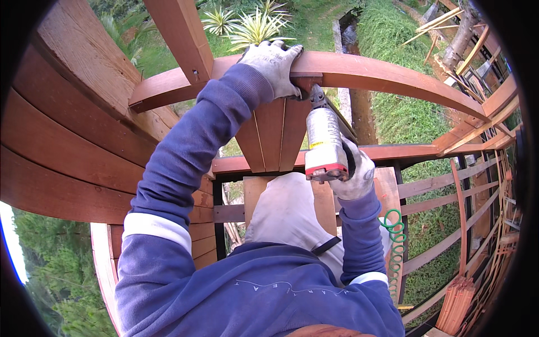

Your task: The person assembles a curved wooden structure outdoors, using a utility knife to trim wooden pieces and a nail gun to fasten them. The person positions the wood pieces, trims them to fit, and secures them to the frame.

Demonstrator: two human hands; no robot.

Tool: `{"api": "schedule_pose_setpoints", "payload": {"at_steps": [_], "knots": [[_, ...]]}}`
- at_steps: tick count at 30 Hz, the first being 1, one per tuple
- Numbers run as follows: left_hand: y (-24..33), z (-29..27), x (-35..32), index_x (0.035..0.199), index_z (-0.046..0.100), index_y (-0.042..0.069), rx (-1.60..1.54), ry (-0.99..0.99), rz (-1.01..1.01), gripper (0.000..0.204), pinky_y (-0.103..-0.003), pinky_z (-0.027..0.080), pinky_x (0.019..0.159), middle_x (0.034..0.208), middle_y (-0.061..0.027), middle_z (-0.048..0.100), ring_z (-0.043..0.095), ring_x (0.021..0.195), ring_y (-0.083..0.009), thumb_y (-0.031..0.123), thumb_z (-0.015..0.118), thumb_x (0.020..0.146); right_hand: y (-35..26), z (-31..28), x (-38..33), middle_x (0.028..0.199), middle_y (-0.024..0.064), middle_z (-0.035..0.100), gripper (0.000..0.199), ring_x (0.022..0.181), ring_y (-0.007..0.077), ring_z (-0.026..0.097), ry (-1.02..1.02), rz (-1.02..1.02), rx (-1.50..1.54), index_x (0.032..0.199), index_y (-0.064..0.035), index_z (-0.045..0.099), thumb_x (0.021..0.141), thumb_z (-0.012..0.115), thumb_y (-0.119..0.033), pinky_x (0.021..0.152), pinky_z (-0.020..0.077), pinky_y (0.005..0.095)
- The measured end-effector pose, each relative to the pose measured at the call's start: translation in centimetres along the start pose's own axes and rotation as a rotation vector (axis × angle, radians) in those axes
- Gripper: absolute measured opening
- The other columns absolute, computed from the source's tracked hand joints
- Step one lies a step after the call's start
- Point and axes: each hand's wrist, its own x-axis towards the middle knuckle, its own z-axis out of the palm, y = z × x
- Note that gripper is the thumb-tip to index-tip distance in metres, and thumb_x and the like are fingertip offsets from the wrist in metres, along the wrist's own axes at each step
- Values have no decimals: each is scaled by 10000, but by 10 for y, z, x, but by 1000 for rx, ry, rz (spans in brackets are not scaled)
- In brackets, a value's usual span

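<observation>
My left hand [272, 66], in a grey-white work glove, reaches over the reddish-brown wooden rail [387, 73]. Its fingers curl over the far side and the thumb presses on the near side, by the top of upright boards [270, 135]. In my right hand [359, 171], also gloved, is a pneumatic nail gun [325, 132] with a silver body and a red-edged cap. The tool points up and away from me, its nose against or very close to a short wood piece [307, 82] under the rail. My right fingers are partly hidden behind the tool.
A lower rail [401, 151] crosses below the boards. At left stand a thick post [92, 42] and curved plank wall [67, 163]. A coiled green air hose [396, 241] hangs at right, near stacked wood strips [456, 303]. Grass and a narrow water channel [365, 115] lie below.
</observation>
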Motion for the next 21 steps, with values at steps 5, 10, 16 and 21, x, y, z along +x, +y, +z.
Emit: {"api": "schedule_pose_setpoints", "payload": {"at_steps": [5,10,16,21], "knots": [[0,-1,3,1420,422,79,-9,-33,-1,924,-422,417,1024,1279,-200,545,515,1201,-367,458,794,665,1,-2,0,943,186,661,728,780,355,660,28,-52,-18,1289,24,495,665,791,-205,698,534,422],[-12,5,7,1410,445,102,-68,-1,44,895,-415,430,1009,1260,-212,563,545,1173,-371,499,772,678,1,-3,-26,962,221,666,640,865,346,685,132,109,36,1227,65,527,679,784,-143,771,543,407],[-37,7,23,1096,654,-7,-816,35,50,526,-333,456,869,1026,-141,673,604,982,-214,481,541,935,10,-2,-69,969,233,662,732,825,342,693,84,246,41,1250,69,510,630,841,-135,713,559,399],[-44,9,16,1225,587,19,-664,34,174,610,-360,461,913,1138,-183,639,605,1041,-272,489,653,842,29,1,-103,1006,206,667,646,840,339,689,-76,346,65,1242,39,528,671,803,-84,733,557,377]]}}
